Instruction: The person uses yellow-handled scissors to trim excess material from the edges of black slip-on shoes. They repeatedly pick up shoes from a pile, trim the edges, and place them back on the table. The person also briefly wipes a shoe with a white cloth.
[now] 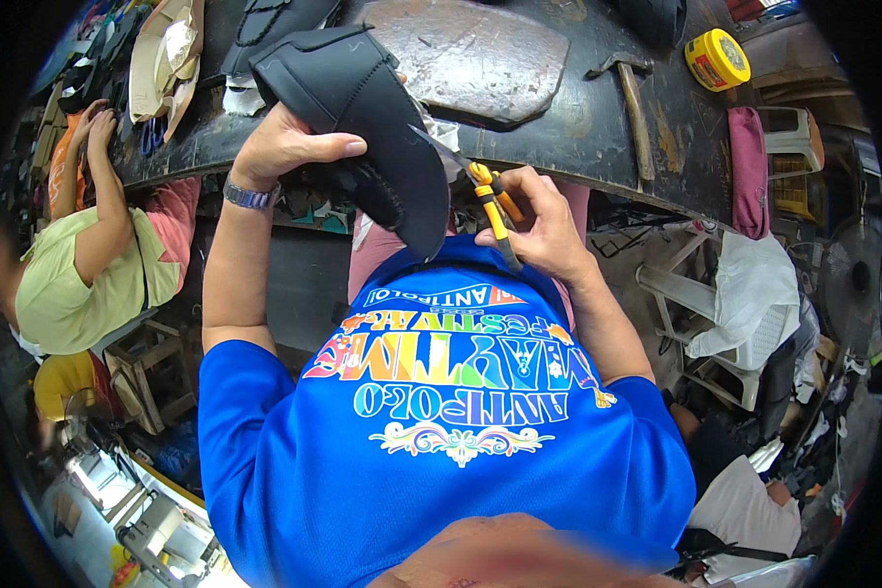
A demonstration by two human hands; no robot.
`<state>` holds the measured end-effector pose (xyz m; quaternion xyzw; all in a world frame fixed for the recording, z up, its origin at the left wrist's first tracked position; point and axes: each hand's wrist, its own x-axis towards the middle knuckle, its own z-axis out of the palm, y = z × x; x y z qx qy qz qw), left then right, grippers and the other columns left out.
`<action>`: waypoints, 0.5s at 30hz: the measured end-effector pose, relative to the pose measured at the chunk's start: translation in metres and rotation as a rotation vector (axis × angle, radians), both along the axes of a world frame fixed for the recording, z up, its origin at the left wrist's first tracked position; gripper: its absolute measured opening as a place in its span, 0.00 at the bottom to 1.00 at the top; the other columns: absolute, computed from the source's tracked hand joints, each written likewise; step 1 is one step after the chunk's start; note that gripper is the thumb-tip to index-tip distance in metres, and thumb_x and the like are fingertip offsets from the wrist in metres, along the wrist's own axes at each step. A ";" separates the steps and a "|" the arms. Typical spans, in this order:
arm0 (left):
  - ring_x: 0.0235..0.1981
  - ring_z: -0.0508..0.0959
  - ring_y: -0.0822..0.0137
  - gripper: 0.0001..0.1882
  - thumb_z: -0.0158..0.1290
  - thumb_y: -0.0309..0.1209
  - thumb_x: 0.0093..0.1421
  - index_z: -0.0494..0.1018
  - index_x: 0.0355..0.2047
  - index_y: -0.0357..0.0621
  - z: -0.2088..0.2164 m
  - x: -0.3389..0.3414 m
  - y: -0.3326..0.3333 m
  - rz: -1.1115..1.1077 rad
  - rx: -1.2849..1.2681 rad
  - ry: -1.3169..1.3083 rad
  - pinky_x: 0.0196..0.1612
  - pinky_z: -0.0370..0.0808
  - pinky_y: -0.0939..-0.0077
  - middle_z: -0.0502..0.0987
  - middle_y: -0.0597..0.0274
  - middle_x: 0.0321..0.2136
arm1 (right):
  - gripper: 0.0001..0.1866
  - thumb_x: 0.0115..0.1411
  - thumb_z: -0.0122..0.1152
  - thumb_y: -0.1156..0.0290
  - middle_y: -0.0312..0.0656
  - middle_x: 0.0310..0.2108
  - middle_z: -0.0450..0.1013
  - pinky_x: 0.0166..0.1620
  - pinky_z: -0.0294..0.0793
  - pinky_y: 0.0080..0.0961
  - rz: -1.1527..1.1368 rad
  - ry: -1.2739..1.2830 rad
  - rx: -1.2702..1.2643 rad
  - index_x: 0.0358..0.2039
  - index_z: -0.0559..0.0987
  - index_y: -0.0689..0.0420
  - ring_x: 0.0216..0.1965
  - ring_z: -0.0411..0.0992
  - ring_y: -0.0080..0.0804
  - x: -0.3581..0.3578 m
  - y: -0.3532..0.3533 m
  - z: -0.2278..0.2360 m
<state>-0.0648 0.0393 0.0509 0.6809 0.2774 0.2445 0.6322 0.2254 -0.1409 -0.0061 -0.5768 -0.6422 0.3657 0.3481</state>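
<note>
My left hand (289, 147) grips a black shoe upper (363, 108), thumb on its outer face and the other fingers hidden behind it. The upper is tilted, with stitched seams, and its lower end hangs close to my shirt. My right hand (544, 220) is closed round the yellow and black handles of a pair of snips (495, 216). Their thin metal jaws reach to the right edge of the upper; I cannot tell whether they are touching it.
On the dark workbench (598, 127) lie a flat stone slab (470, 54), a hammer (637, 118) and a yellow tub (717, 61). More black uppers (274, 24) rest at the back left. Another person (98, 235) works at left. Plastic stools (696, 304) stand at right.
</note>
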 end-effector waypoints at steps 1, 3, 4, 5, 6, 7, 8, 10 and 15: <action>0.48 0.75 0.71 0.31 0.67 0.22 0.48 0.70 0.54 0.36 0.001 0.000 0.000 0.006 0.015 0.013 0.53 0.71 0.75 0.76 0.62 0.47 | 0.37 0.38 0.82 0.57 0.40 0.38 0.68 0.44 0.70 0.26 -0.001 -0.007 0.004 0.47 0.73 0.58 0.40 0.69 0.30 0.002 0.000 0.000; 0.48 0.75 0.71 0.31 0.67 0.22 0.48 0.70 0.54 0.36 0.003 0.001 -0.001 0.024 0.024 0.062 0.54 0.71 0.75 0.76 0.61 0.47 | 0.38 0.37 0.82 0.57 0.41 0.38 0.69 0.44 0.70 0.26 0.005 -0.018 0.050 0.46 0.73 0.58 0.40 0.69 0.30 0.005 -0.001 0.000; 0.48 0.75 0.70 0.31 0.66 0.22 0.49 0.70 0.54 0.36 0.006 0.001 -0.002 0.036 0.016 0.100 0.54 0.71 0.74 0.76 0.61 0.48 | 0.37 0.37 0.82 0.57 0.42 0.38 0.69 0.42 0.70 0.26 0.006 -0.023 0.090 0.45 0.74 0.59 0.39 0.69 0.31 0.005 0.000 -0.001; 0.49 0.74 0.70 0.31 0.66 0.22 0.49 0.70 0.55 0.36 0.008 0.001 -0.002 0.058 0.003 0.148 0.55 0.70 0.74 0.76 0.60 0.49 | 0.37 0.37 0.82 0.56 0.42 0.38 0.69 0.43 0.69 0.26 0.005 -0.045 0.105 0.45 0.74 0.59 0.39 0.69 0.32 0.006 -0.001 -0.001; 0.50 0.74 0.69 0.31 0.65 0.21 0.49 0.70 0.55 0.36 0.008 0.003 -0.004 0.025 0.026 0.070 0.55 0.70 0.73 0.76 0.60 0.50 | 0.37 0.37 0.82 0.56 0.42 0.38 0.70 0.43 0.69 0.27 -0.002 -0.067 0.122 0.45 0.74 0.58 0.39 0.69 0.33 0.006 -0.001 -0.001; 0.51 0.74 0.69 0.31 0.65 0.21 0.50 0.69 0.55 0.36 0.008 0.006 -0.006 0.002 0.043 0.003 0.56 0.69 0.73 0.75 0.59 0.51 | 0.37 0.37 0.82 0.55 0.43 0.38 0.70 0.43 0.69 0.28 -0.009 -0.090 0.138 0.44 0.74 0.58 0.39 0.69 0.34 0.007 -0.001 -0.001; 0.52 0.73 0.68 0.31 0.64 0.21 0.50 0.69 0.56 0.36 0.009 0.008 -0.007 -0.025 0.063 -0.062 0.57 0.69 0.72 0.74 0.58 0.53 | 0.37 0.37 0.81 0.54 0.43 0.38 0.71 0.44 0.68 0.29 -0.013 -0.131 0.158 0.44 0.74 0.58 0.39 0.68 0.35 0.007 0.000 0.000; 0.54 0.72 0.67 0.30 0.62 0.20 0.51 0.69 0.56 0.36 0.009 0.012 -0.010 -0.054 0.111 -0.088 0.59 0.67 0.71 0.73 0.57 0.55 | 0.36 0.36 0.81 0.53 0.43 0.38 0.72 0.45 0.68 0.32 -0.023 -0.208 0.195 0.43 0.75 0.58 0.40 0.68 0.38 0.008 0.001 0.003; 0.57 0.70 0.65 0.31 0.59 0.17 0.52 0.67 0.58 0.35 0.010 0.011 -0.018 -0.072 0.175 -0.125 0.61 0.65 0.69 0.72 0.55 0.56 | 0.35 0.36 0.80 0.53 0.42 0.37 0.74 0.46 0.66 0.35 -0.047 -0.210 0.244 0.42 0.75 0.58 0.40 0.67 0.40 0.008 0.003 0.011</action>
